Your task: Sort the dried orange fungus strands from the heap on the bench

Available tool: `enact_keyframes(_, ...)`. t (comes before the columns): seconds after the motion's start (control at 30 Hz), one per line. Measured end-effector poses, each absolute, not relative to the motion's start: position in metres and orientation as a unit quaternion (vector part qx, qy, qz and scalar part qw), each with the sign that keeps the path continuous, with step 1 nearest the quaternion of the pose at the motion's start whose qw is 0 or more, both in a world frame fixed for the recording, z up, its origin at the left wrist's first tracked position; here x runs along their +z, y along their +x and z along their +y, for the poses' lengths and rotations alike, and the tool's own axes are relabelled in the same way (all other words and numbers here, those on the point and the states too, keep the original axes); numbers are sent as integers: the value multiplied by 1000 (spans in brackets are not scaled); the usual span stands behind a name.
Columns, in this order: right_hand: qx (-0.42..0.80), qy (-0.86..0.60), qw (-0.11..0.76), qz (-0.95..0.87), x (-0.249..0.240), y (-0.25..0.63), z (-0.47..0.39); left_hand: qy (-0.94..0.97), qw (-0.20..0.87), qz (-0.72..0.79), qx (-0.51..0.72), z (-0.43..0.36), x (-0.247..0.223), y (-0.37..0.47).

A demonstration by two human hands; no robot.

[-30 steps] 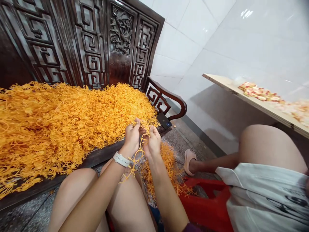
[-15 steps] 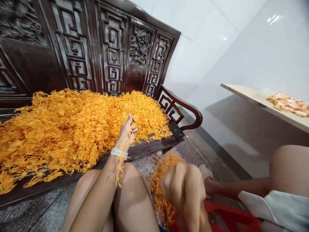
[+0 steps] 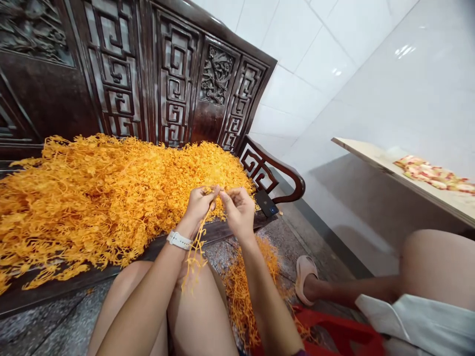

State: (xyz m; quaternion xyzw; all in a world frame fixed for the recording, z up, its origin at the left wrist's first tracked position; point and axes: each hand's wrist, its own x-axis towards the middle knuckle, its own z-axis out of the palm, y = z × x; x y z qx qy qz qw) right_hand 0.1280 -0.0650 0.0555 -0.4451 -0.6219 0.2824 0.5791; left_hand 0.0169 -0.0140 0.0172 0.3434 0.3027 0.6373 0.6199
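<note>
My left hand (image 3: pixel 199 205), with a pale watch strap at the wrist, is closed on a thin, branching orange strand (image 3: pixel 197 244) that hangs down over my forearm and thigh. Fingertip to fingertip with it, my right hand (image 3: pixel 239 211) pinches at the upper end of the strand. What exactly lies between the right fingers is too small to make out. Behind both hands spreads a large heap of similar orange strands (image 3: pixel 111 198), piled along the seat of a dark carved wooden bench (image 3: pixel 208 118).
A black phone (image 3: pixel 266 202) lies at the bench's end by the curved armrest (image 3: pixel 297 185). More orange strands (image 3: pixel 241 287) lie low beside my knee, near a red plastic object (image 3: pixel 337 326). Another person's leg (image 3: pixel 352 289) is at right, below a wooden board (image 3: pixel 371 151) carrying red-and-yellow pieces.
My right hand has moved from low in front of me up and forward to meet my left fingers. My left hand still holds the strand. The view has shifted slightly.
</note>
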Motion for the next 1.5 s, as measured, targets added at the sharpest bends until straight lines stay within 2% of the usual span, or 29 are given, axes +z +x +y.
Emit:
enact_keyframes(0.07, 302, -378, 527, -699, 63, 122, -89, 290, 613, 364, 638, -3, 7, 15)
enact_keyframes(0.1, 347, -307, 458, -759, 68, 118, -102, 264, 609, 393, 636, 3, 3, 12)
enact_keyframes(0.17, 488, -89, 227, -838, 79, 109, -125, 234, 612, 416, 630, 14, -1, 5)
enact_keyframes(0.2, 557, 9, 117, -822, 84, 105, -131, 234, 618, 407, 631, 17, -1, 1)
enact_keyframes(0.23, 622, 57, 73, -778, 89, 103, -133, 239, 618, 392, 638, 18, 1, -1)
enact_keyframes(0.27, 683, 56, 95, -722, 93, 102, -131, 249, 617, 376, 645, 17, 4, -4)
enact_keyframes(0.3, 728, 17, 168, -664, 95, 103, -125, 260, 614, 360, 652, 14, 7, -5)
enact_keyframes(0.37, 753, -117, 384, -522, 97, 109, -105, 280, 602, 344, 664, 6, 13, -7)
enact_keyframes(0.4, 747, -171, 466, -443, 97, 112, -95, 285, 596, 343, 668, 2, 15, -8)
enact_keyframes(0.43, 746, -208, 512, -372, 95, 116, -86, 286, 593, 342, 670, -1, 17, -8)
enact_keyframes(0.53, 739, -284, 564, -234, 88, 124, -70, 296, 598, 327, 669, -5, 19, -10)
enact_keyframes(0.6, 685, -328, 591, -271, 82, 127, -66, 317, 610, 309, 657, -5, 20, -9)
enact_keyframes(0.67, 562, -390, 631, -365, 77, 129, -63, 344, 621, 299, 638, -6, 21, -7)
enact_keyframes(0.73, 412, -454, 636, -470, 74, 130, -57, 371, 619, 307, 621, -9, 23, -3)
enact_keyframes(0.83, 226, -508, 580, -595, 73, 133, -45, 424, 607, 306, 598, -15, 24, 3)
enact_keyframes(0.97, 78, -537, 538, -645, 69, 136, -33, 476, 612, 274, 570, -23, 26, 9)
enact_keyframes(1.07, 102, -533, 575, -613, 61, 135, -28, 470, 607, 288, 572, -25, 24, 12)
enact_keyframes(1.17, 244, -492, 618, -563, 53, 131, -26, 410, 634, 297, 585, -27, 24, 16)
enact_keyframes(1.23, 294, -469, 631, -543, 48, 129, -32, 374, 646, 304, 592, -28, 25, 19)
enact_keyframes(1.3, 252, -464, 605, -596, 45, 128, -43, 353, 637, 313, 609, -29, 27, 22)
enact_keyframes(1.43, 105, -441, 493, -743, 42, 129, -83, 366, 608, 326, 625, -23, 23, 18)
enact_keyframes(1.5, 133, -354, 441, -814, 44, 127, -109, 307, 586, 378, 648, -11, 18, 7)
